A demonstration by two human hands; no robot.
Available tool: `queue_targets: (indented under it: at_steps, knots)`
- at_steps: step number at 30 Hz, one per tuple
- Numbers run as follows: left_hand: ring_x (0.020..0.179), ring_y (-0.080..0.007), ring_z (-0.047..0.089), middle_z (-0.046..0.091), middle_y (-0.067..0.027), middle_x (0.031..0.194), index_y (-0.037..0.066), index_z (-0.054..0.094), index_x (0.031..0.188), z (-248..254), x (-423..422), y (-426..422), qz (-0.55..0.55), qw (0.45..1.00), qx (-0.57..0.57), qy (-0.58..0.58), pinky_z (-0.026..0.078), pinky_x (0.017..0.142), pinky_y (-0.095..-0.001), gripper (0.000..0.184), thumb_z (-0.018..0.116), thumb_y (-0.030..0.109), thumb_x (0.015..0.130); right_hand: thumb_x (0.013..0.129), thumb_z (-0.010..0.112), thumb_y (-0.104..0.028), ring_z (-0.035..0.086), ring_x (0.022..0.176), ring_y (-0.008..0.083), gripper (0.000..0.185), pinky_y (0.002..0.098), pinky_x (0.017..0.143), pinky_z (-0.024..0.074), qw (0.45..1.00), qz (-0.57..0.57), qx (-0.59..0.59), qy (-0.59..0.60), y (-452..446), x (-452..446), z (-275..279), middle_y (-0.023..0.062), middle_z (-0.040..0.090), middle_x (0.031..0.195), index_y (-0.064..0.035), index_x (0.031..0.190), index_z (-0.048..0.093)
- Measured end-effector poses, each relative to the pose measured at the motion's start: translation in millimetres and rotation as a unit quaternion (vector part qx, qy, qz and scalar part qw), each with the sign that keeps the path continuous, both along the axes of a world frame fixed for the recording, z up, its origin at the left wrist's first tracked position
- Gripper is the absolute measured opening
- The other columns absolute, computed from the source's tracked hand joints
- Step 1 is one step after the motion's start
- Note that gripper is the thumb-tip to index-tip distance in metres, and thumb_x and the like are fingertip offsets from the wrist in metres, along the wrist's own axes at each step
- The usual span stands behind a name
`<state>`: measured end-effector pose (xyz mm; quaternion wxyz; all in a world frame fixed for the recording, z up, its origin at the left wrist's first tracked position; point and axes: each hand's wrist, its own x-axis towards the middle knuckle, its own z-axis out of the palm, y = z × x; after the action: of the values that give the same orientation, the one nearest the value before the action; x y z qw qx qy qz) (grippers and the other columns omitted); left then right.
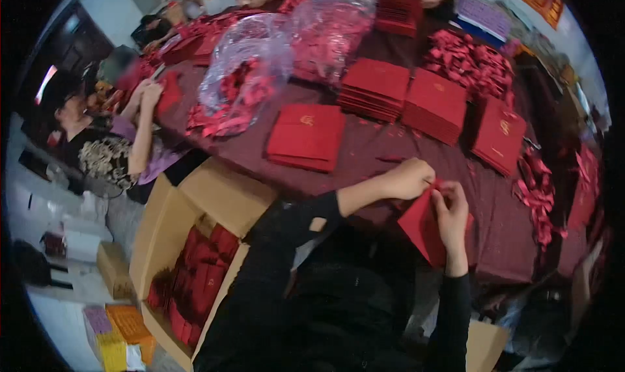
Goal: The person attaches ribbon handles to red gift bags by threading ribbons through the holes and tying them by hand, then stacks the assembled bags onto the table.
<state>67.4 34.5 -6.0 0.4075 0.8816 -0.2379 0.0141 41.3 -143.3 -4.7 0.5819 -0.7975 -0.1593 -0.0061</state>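
A flat red gift bag (423, 227) hangs tilted over the near table edge, held between my two hands. My right hand (451, 219) grips it by its upper edge, thumb and fingers pinched together. Closed at the same edge is my left hand (416, 179), its fingertips pinching at the bag's top corner; any small thing between them is too small to make out. On the table beyond lies a small stack of red bags (306, 134) with gold print. Farther right are taller stacks (374, 85) and a bag with gold lettering (500, 134).
Red ribbons lie in a heap (469, 66) and hang over the right edge (539, 193). Clear plastic sacks (244, 72) hold more red ribbon. An open cardboard box (156, 242) with red bags stands at my left. A co-worker (104, 144) sits left; others work at the far side.
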Motion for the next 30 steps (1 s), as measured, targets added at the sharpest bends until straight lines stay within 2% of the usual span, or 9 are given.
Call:
queue_targets:
  at_steps: [1,2,3,7,10,13,19,29,30]
  knots:
    - [0.078,-0.0391,0.062,0.063,-0.0209,0.081,0.001,0.063,0.082,10.5,-4.0,3.0,0.009,0.999,0.033,0.0,0.048,0.066,-0.0443,0.011,0.058,0.009,0.078,0.088,0.062,-0.004,0.053,0.066,0.0073,0.015,0.0228,0.059,0.0432,0.994,0.035,0.058,0.087,0.1,0.0,7.8,0.0022,0.059,0.074,-0.0024,0.099,0.051]
    - [0.078,-0.0371,0.063,0.063,-0.0201,0.08,0.001,0.064,0.085,9.1,-5.1,4.6,0.02,1.0,0.004,0.004,0.048,0.066,-0.0427,0.012,0.058,0.009,0.079,0.086,0.065,-0.004,0.052,0.065,0.0067,0.02,0.023,0.057,0.0425,0.995,0.062,0.061,0.054,-6.0,11.2,-7.7,0.0033,0.059,0.073,-0.0032,0.099,0.05]
    - [0.077,-0.0354,0.064,0.064,-0.0197,0.081,0.001,0.065,0.087,9.2,-3.8,5.3,0.016,1.0,-0.006,0.021,0.049,0.066,-0.0409,0.013,0.059,0.009,0.079,0.084,0.068,-0.005,0.053,0.064,0.0072,0.024,0.0232,0.057,0.0428,0.991,0.077,-0.002,0.112,-13.1,16.7,-0.9,0.0031,0.059,0.071,-0.0026,0.098,0.049]
    - [0.073,-0.0343,0.066,0.065,-0.0208,0.078,0.0,0.067,0.088,15.1,-5.2,6.3,0.016,0.999,-0.011,0.051,0.05,0.065,-0.0383,0.015,0.059,0.007,0.077,0.082,0.071,-0.006,0.053,0.065,0.0072,0.026,0.0237,0.058,0.0436,0.977,0.122,0.078,0.16,-17.8,19.1,5.0,0.0032,0.058,0.069,-0.0023,0.093,0.049]
    - [0.063,-0.026,0.067,0.068,-0.0187,0.078,-0.004,0.067,0.092,21.3,-6.8,5.0,0.036,0.991,-0.019,0.129,0.051,0.061,-0.0344,0.015,0.059,0.002,0.081,0.079,0.073,-0.006,0.054,0.066,0.0074,0.028,0.0236,0.058,0.0436,0.984,0.12,0.068,0.11,-19.3,19.6,-1.5,0.0028,0.058,0.071,-0.0024,0.092,0.049]
    - [0.063,-0.0235,0.067,0.068,-0.0177,0.076,-0.005,0.066,0.091,20.6,-3.7,6.9,0.029,0.988,-0.03,0.148,0.052,0.06,-0.0326,0.014,0.059,0.001,0.082,0.079,0.073,-0.002,0.053,0.069,0.005,0.028,0.0202,0.06,0.0416,0.984,0.122,0.035,0.126,-19.3,18.7,2.1,-0.0001,0.055,0.074,-0.0043,0.094,0.05]
    - [0.063,-0.0168,0.066,0.068,-0.0149,0.073,-0.007,0.066,0.09,20.6,-4.3,10.6,0.047,0.977,-0.058,0.202,0.052,0.059,-0.03,0.013,0.058,0.001,0.083,0.078,0.073,-0.001,0.056,0.068,0.0068,0.029,0.0216,0.06,0.0443,0.971,0.153,0.088,0.16,-17.1,22.0,1.0,0.0008,0.056,0.073,-0.0037,0.094,0.049]
    - [0.063,-0.0158,0.064,0.066,-0.0126,0.072,-0.007,0.061,0.087,22.7,-6.6,11.4,0.036,0.991,-0.005,0.129,0.052,0.058,-0.0293,0.01,0.055,0.001,0.086,0.08,0.071,0.0,0.061,0.064,0.0114,0.028,0.0248,0.058,0.0483,0.963,0.163,0.122,0.175,-19.7,20.3,1.1,0.0053,0.06,0.071,-0.0021,0.094,0.047]
    - [0.063,-0.0161,0.064,0.065,-0.0129,0.073,-0.007,0.06,0.088,22.0,-5.8,15.4,0.088,0.978,-0.071,0.177,0.053,0.059,-0.0289,0.01,0.054,0.001,0.088,0.08,0.071,0.0,0.061,0.064,0.0113,0.027,0.0247,0.058,0.0482,0.966,0.16,0.115,0.17,-20.2,20.3,-1.3,0.0054,0.06,0.07,-0.0019,0.093,0.047]
